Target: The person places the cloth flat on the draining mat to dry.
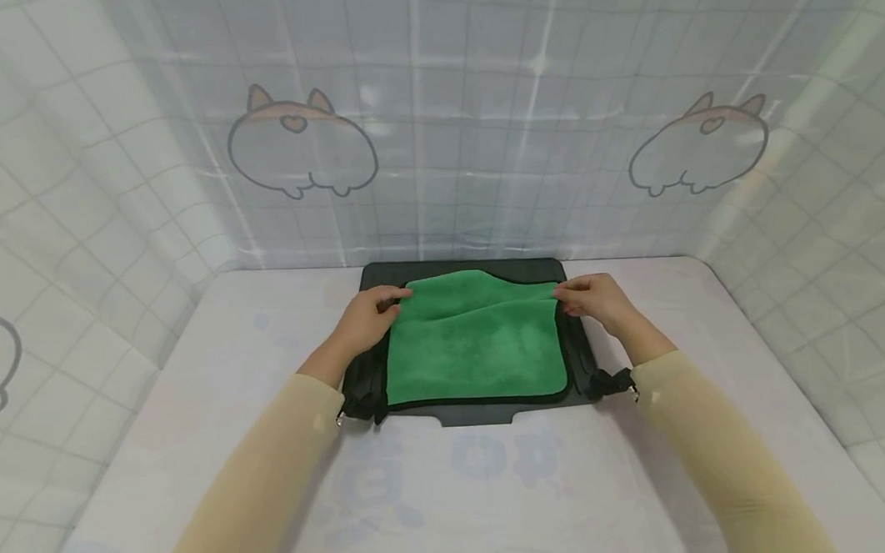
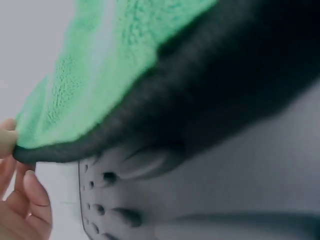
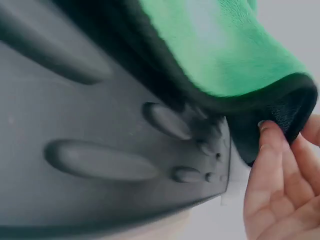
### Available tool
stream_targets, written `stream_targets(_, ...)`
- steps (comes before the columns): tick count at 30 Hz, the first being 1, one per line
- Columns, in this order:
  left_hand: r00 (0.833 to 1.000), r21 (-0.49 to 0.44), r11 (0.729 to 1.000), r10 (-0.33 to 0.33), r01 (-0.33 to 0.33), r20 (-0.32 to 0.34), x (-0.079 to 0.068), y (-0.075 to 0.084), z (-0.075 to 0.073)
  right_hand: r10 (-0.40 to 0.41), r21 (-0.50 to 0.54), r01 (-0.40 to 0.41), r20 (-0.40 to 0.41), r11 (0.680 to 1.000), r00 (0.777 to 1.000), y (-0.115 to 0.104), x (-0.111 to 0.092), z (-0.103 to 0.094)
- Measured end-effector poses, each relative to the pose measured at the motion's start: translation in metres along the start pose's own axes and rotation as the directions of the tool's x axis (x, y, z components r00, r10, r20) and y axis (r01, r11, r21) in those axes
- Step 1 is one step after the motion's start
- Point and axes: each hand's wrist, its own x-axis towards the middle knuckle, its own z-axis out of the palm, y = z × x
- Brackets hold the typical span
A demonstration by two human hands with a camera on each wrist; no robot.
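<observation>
A green plush cloth (image 1: 476, 350) with a dark edging lies over a black ridged tray or mat (image 1: 476, 414), its far part raised in a fold. At its far left corner my left hand (image 1: 370, 318) pinches the edge between thumb and fingers; the left wrist view shows the cloth (image 2: 100, 90) sagging away from those fingertips. The far right corner is pinched by my right hand (image 1: 594, 296). In the right wrist view the dark underside shows at that corner, and the cloth (image 3: 225, 50) hangs above the tray's raised ribs (image 3: 100, 160).
The tray rests on a white covered table (image 1: 484, 491) with faint printed figures. A translucent curtain (image 1: 435, 143) with cartoon animal drawings hangs behind, and white tile-patterned sheets (image 1: 56, 205) stand at both sides. Black straps (image 1: 362, 398) sit at the wrists.
</observation>
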Motion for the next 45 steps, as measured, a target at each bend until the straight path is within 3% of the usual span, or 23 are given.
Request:
stream_targets(7, 0.986, 0.092, 0.995, 0.055, -0.041, -0.157, -0.01, -0.003, -0.009, -0.185, 0.015, 0.187, -0.075, 0.982, 0.98, -0.01, 0.004, 0.002)
stream_targets(12, 0.976, 0.108, 0.994, 0.046, -0.023, -0.212, -0.014, -0.008, -0.01, -0.24, -0.029, 0.238, -0.13, 0.971, 0.962, -0.013, 0.011, 0.009)
stream_targets(14, 0.985, 0.114, 0.993, 0.007, 0.013, -0.174, -0.015, -0.009, -0.01, -0.228, -0.05, 0.224, -0.097, 0.973, 0.969, -0.012, 0.015, 0.013)
stream_targets(17, 0.996, 0.138, 0.987, -0.074, 0.079, -0.039, -0.014, -0.012, -0.009, -0.159, -0.114, 0.161, 0.025, 0.98, 0.987, -0.009, 0.02, 0.017)
stream_targets(19, 0.992, 0.147, 0.983, -0.119, 0.111, 0.049, -0.013, -0.013, -0.008, -0.105, -0.164, 0.122, 0.107, 0.979, 0.989, -0.008, 0.023, 0.019)
stream_targets(22, 0.983, 0.137, 0.981, -0.149, 0.135, 0.105, -0.009, -0.012, -0.01, -0.06, -0.209, 0.092, 0.154, 0.974, 0.986, -0.009, 0.025, 0.021)
stream_targets(27, 0.985, 0.093, 0.987, -0.139, 0.13, 0.099, 0.002, -0.01, -0.015, -0.03, -0.194, 0.055, 0.133, 0.979, 0.991, -0.016, 0.031, 0.021)
stream_targets(33, 0.98, 0.068, 0.983, -0.176, 0.17, 0.089, 0.018, -0.009, -0.012, 0.002, -0.157, 0.016, 0.112, 0.987, 0.994, -0.014, 0.044, 0.022)
stream_targets(40, 0.978, 0.047, 0.979, -0.199, 0.197, 0.056, 0.029, -0.006, -0.006, -0.016, -0.15, 0.019, 0.022, 0.988, 1.0, -0.009, 0.054, 0.028)
stream_targets(45, 0.975, 0.067, 0.973, -0.222, 0.222, 0.002, 0.034, -0.004, -0.003, -0.044, -0.168, 0.045, 0.009, 0.985, 0.999, -0.006, 0.057, 0.029)
